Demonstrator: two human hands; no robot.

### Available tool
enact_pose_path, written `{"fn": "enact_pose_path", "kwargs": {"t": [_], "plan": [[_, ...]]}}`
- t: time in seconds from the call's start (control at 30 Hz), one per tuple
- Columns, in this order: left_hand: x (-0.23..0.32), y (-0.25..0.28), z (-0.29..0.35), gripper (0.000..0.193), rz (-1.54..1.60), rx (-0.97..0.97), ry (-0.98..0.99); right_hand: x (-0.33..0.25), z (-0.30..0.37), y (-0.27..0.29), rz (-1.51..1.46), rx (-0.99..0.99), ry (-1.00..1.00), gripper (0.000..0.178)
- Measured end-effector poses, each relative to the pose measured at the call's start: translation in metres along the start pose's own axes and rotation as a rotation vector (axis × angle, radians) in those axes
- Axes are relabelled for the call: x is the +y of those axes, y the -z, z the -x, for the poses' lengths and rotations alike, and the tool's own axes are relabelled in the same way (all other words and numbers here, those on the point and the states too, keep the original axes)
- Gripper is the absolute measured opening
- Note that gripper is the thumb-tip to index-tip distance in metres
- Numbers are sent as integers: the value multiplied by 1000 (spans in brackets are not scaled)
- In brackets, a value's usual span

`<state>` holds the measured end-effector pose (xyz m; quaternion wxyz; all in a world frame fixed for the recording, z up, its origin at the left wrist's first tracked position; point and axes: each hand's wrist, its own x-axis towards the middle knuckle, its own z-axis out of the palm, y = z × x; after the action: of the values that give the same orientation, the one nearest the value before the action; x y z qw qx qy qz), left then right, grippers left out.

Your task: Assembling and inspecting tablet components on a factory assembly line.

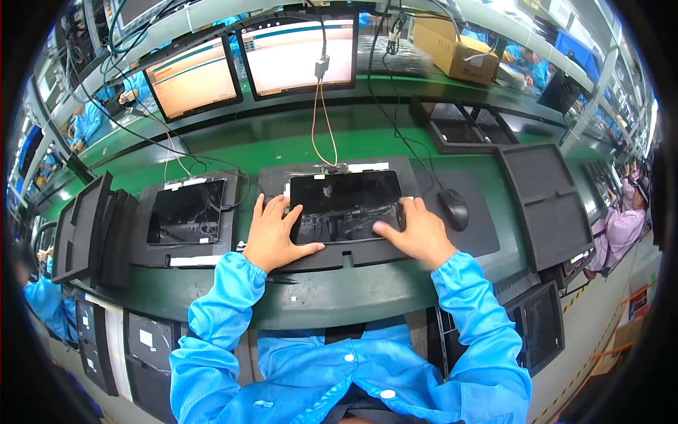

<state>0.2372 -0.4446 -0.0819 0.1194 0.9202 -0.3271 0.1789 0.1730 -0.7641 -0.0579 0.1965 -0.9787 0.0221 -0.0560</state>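
A black tablet-like screen panel [345, 206] lies face up on a dark grey foam fixture [413, 177] in front of me. My left hand [277, 233] rests at its left edge, open, with fingers spread and the thumb along the lower edge. At the right edge is my right hand [422, 230], its fingers stretched along the side and its thumb over the lower right of the glass. Neither hand wraps round the panel. A thin pinkish cable [332, 134] comes down to the panel's top edge from a white connector [322, 67].
A second dark panel [186, 212] lies in a fixture to the left. Stacked black trays [81, 230] stand beyond it. A black mouse [453, 209] sits right of my hand, near a large black tray [547, 205]. Two monitors [300, 56] stand behind. Co-workers sit farther off.
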Motion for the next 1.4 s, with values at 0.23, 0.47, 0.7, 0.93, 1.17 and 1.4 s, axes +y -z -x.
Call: {"fn": "enact_pose_path", "kwargs": {"t": [0.23,0.47,0.7,0.93,1.17,1.4], "plan": [[0,-3,3,83,-8,93,-33,17,7,1,-69,-29,169,75],[11,-6,-8,81,-48,57,-32,38,12,2,-126,102,248,68],[28,25,19,64,147,129,-25,109,40,105,617,403,-528,31],[83,31,43,46,658,286,-198,395,145,98,610,527,-347,50],[133,73,72,86,999,424,-31,95,149,55,101,1006,11,31],[90,44,139,79,745,1434,276,-145,116,-27,26,750,1171,32]]}}
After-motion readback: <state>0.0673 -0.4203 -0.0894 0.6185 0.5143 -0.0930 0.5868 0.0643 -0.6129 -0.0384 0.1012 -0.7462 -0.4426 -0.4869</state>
